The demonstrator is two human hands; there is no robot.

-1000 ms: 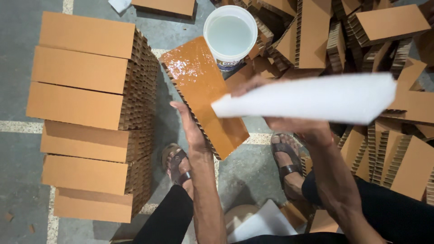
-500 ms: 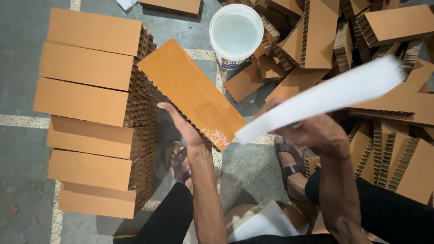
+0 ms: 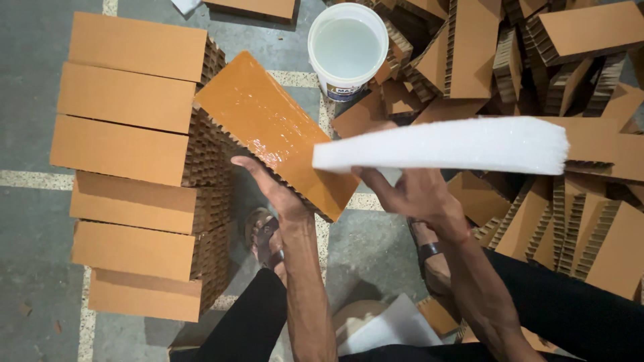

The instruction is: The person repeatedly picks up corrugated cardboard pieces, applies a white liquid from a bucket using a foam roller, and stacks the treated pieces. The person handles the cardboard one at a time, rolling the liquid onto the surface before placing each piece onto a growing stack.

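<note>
Left hand grip clamped under glue-wet honeycomb cardboard block, long axis slanting toward white bucket. Right hand grip clamped on white foam sheet, just right of block, overlapping its lower end.

Grey concrete floor, pale speckled joint strips, even light.

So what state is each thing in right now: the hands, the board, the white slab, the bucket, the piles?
Left hand: holding the honeycomb cardboard block from below.
Honeycomb cardboard block: tilted, top face wet and glossy.
Right hand: gripping the white foam slab.
White foam slab: held level in the air.
White bucket: open, filled with white liquid.
Stacked blocks: neat, dry.
Heap of blocks: jumbled.
</note>
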